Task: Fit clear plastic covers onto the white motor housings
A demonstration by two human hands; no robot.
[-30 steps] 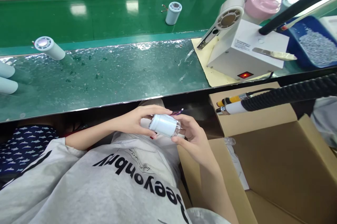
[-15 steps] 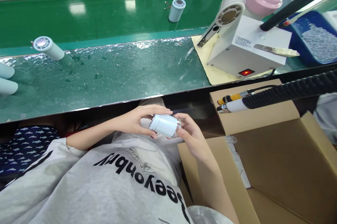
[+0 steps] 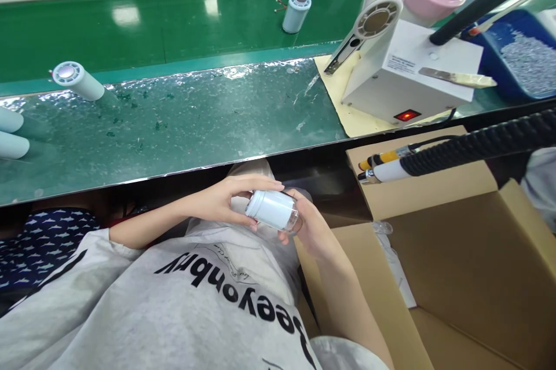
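Observation:
Above my lap, a light blue cylinder lies on its side between my hands. My left hand grips its ringed end, thumb below and fingers along the top. A clear plastic cap covers the end towards the right. My right hand is closed around that capped end, its palm turned inward. Some right fingertips show underneath, while the thumb and the rest are hidden behind the cylinder and the hand.
Similar cylinders stand on the bench, one at left and one with wires. At right are a white box device with a lit red switch, a handheld fan, a blue bin, a cardboard box and a black coiled hose.
My right hand has turned over the capped end; its thumb, seen in front before, is now hidden and fingertips show below. My left hand keeps its hold almost unmoved.

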